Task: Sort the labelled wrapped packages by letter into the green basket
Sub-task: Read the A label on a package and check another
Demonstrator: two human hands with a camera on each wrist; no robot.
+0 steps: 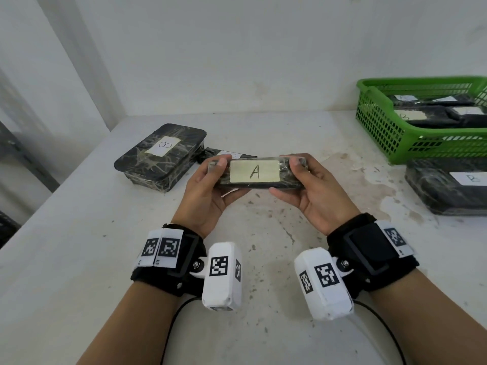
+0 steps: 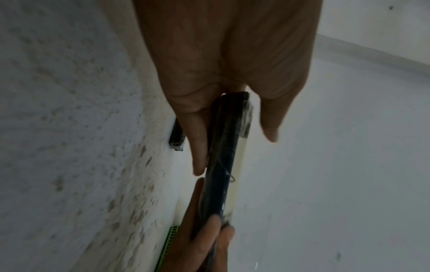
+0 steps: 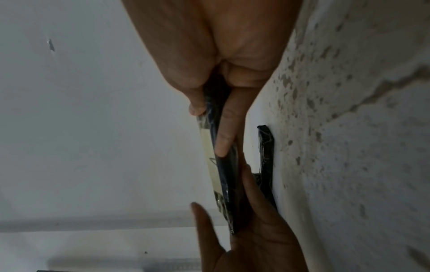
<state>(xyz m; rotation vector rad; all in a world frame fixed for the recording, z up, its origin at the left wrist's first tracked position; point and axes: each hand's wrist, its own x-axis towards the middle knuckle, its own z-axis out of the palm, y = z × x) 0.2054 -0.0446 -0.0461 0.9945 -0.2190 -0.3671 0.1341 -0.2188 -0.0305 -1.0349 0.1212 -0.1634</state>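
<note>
A flat black wrapped package labelled A (image 1: 255, 172) is held above the table, label facing me. My left hand (image 1: 210, 180) grips its left end, thumb on top and fingers beneath. My right hand (image 1: 300, 183) grips its right end the same way. The left wrist view shows the package A (image 2: 223, 165) edge-on between thumb and fingers; in the right wrist view the package A (image 3: 227, 176) is likewise edge-on. The green basket (image 1: 390, 138) at the far right holds several black labelled packages.
A larger black package labelled B (image 1: 160, 154) lies at the back left. A thin labelled package (image 1: 229, 153) lies on the table just behind my hands. Another package labelled B (image 1: 448, 188) sits in front of the basket. The white table (image 1: 263, 246) is stained.
</note>
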